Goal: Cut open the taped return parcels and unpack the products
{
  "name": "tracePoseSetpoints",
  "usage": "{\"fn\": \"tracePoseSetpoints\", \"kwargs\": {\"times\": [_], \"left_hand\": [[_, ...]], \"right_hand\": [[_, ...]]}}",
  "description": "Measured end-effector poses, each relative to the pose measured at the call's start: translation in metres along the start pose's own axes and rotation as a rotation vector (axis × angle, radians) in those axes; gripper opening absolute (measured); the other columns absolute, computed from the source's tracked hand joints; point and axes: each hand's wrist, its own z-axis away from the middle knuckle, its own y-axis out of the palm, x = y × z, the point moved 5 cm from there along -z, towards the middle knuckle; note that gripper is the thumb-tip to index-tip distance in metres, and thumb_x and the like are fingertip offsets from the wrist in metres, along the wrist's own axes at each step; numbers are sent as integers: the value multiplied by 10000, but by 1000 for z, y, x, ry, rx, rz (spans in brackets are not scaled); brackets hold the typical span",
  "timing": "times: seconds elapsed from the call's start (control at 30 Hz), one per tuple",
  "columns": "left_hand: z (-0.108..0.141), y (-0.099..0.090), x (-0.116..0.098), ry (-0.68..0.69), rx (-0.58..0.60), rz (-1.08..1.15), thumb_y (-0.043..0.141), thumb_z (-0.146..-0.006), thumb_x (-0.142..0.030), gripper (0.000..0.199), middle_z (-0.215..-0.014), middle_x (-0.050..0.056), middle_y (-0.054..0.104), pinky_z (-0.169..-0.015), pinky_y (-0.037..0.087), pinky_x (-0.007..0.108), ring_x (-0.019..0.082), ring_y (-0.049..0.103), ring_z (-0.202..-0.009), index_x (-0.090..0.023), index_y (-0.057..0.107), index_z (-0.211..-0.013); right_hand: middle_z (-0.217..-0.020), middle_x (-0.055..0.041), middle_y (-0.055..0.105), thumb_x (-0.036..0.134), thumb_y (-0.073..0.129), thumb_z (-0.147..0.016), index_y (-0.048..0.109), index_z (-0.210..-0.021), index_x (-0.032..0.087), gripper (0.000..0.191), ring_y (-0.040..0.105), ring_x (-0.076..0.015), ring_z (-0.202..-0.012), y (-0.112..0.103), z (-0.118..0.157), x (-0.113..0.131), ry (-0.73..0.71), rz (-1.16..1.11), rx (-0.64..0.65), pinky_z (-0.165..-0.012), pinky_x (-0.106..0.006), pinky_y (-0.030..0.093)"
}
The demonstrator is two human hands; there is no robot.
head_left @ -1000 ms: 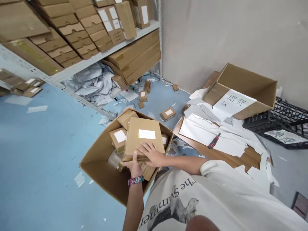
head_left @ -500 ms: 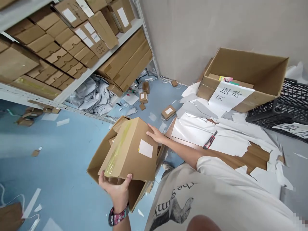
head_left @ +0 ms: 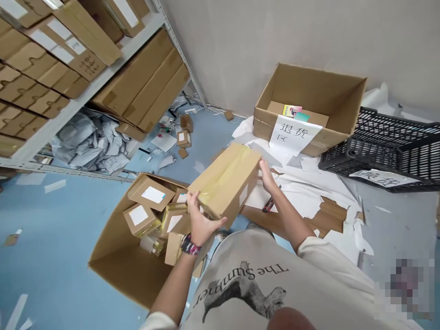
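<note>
A taped brown carton is held in the air between my two hands. My left hand, with a patterned wristband, grips its near left end. Against the far right end presses my right hand, partly behind the carton's edge. To the lower left a large open box stands on the floor, holding several small labelled boxes. Under the held carton's right side is a worktable with torn white paper, where a red and black cutter lies close to my right forearm.
A cardboard box with a paper sign and a black plastic crate stand at the table's back right. Metal shelving full of cartons is at upper left. Small boxes and paper scraps litter the blue floor.
Both hands have lifted the carton up and rightward out of the large open box, uncovering the small boxes inside. The camera view has turned to the right.
</note>
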Motion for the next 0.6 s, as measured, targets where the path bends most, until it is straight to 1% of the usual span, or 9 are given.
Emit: {"fn": "tracePoseSetpoints", "kwargs": {"times": [0.07, 0.13, 0.23, 0.3, 0.37, 0.43, 0.5, 0.53, 0.6], "left_hand": [[-12, 39, -10, 89, 40, -6, 1065, -563, -713, 1424, -1876, 270, 103, -1399, 259, 743, 541, 145, -1774, -245, 341, -1697], [-18, 64, -18, 147, 49, -9, 1071, -555, -708, 1459, -1879, 277, 89, -1400, 246, 751, 545, 124, -1778, -248, 311, -1711], [-23, 85, -25, 193, 53, 20, 1089, -544, -699, 1513, -1891, 278, 45, -1397, 268, 742, 540, 133, -1781, -269, 271, -1742], [-25, 98, -26, 241, 58, 49, 1097, -527, -707, 1555, -1900, 280, 7, -1393, 276, 748, 543, 146, -1779, -283, 252, -1761], [-28, 115, -25, 318, 56, 65, 1103, -495, -726, 1603, -1907, 287, -32, -1386, 264, 777, 562, 132, -1776, -284, 242, -1773], [-28, 140, -21, 392, 62, 69, 1093, -480, -757, 1629, -1911, 295, -39, -1379, 262, 802, 582, 119, -1771, -265, 244, -1780], [-28, 169, -15, 414, 98, 59, 1051, -544, -792, 1563, -1918, 287, 15, -1376, 314, 783, 572, 156, -1769, -247, 274, -1786], [-28, 184, -10, 395, 139, 46, 1017, -605, -800, 1475, -1925, 266, 55, -1370, 370, 747, 550, 209, -1765, -253, 320, -1784], [-28, 210, 2, 260, 221, -64, 973, -708, -753, 1284, -1930, 197, 173, -1318, 503, 663, 483, 337, -1742, -296, 421, -1774]], "right_hand": [[-1718, -131, 556, 928, 530, -959, 511, -1626, 319, 903, 539, -332, -1547, -43, -6, 12, 19, -48, -111, -1151, -561, 604], [-1713, -129, 548, 899, 630, -915, 519, -1585, 323, 890, 537, -330, -1531, -71, -8, 24, 27, -81, -157, -1081, -521, 637], [-1686, -116, 553, 850, 699, -896, 534, -1535, 340, 834, 555, -320, -1489, -96, -7, 41, 0, -93, -185, -998, -464, 659], [-1644, -106, 568, 824, 709, -897, 540, -1502, 349, 788, 586, -302, -1438, -114, -6, 50, -26, -100, -236, -969, -441, 658], [-1582, -86, 589, 795, 723, -890, 550, -1452, 359, 732, 613, -279, -1391, -135, -6, 53, -66, -114, -306, -954, -426, 653], [-1503, -60, 616, 769, 747, -867, 562, -1378, 361, 679, 637, -263, -1351, -157, -6, 49, -99, -122, -381, -942, -415, 646], [-1427, -47, 639, 763, 765, -827, 567, -1296, 347, 657, 664, -264, -1299, -179, -8, 35, -89, -91, -456, -924, -414, 642], [-1401, -51, 648, 765, 773, -799, 564, -1274, 340, 670, 677, -274, -1274, -188, -9, 24, -56, -54, -490, -919, -429, 642], [-1364, -70, 657, 807, 750, -755, 567, -1265, 331, 721, 705, -314, -1211, -203, -13, -1, 78, 44, -502, -906, -504, 649]]}}
